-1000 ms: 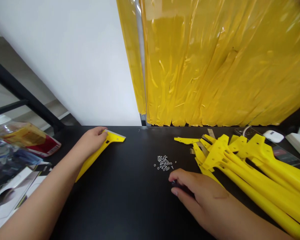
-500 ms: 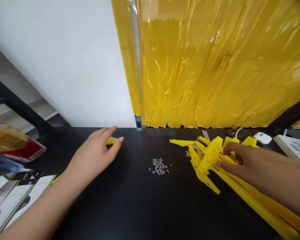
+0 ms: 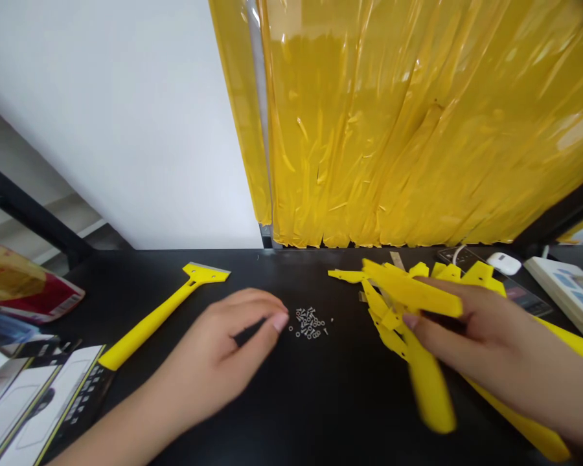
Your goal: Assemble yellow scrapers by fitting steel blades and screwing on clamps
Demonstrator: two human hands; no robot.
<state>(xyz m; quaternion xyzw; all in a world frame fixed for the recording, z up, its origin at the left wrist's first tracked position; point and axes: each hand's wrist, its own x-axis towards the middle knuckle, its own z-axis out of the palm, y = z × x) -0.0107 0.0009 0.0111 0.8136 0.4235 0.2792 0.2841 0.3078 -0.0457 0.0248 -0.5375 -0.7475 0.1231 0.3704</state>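
One yellow plastic scraper body [image 3: 411, 291] is in my right hand [image 3: 486, 336], lifted above the right side of the black work table [image 3: 291, 414]. Grip state, right: fingers pressed together on the wide head end, pinching it from above and below. The long handle hangs down toward the table and is motion-blurred, so I cannot confirm its exact outline.

Directly below and behind the held part lies a loose pile of yellow scraper bodies [image 3: 388, 340]. A long yellow handle [image 3: 519, 414] extends from the pile beneath my right forearm, and a thin metal strip [image 3: 397, 260] sits at the pile's far edge.

Grip state, left: my left hand [image 3: 218, 349] holds nothing visible. Its fingers are loosely curled, not spread, and the fingertips stop just beside a small cluster of silver screws and washers [image 3: 308, 322] at the table's centre, without touching it.

Left of that hand, a complete-looking yellow scraper [image 3: 160, 317] lies flat on the table, with a metal edge along its head. Printed white cards [image 3: 43, 404] lie at the left table edge, near a red-and-yellow package [image 3: 19, 285]. A white box [image 3: 571, 291] and a small white device [image 3: 504, 263] occupy the far right. A yellow plastic curtain [image 3: 393, 123] hangs behind the table, beside a white wall [image 3: 126, 129].
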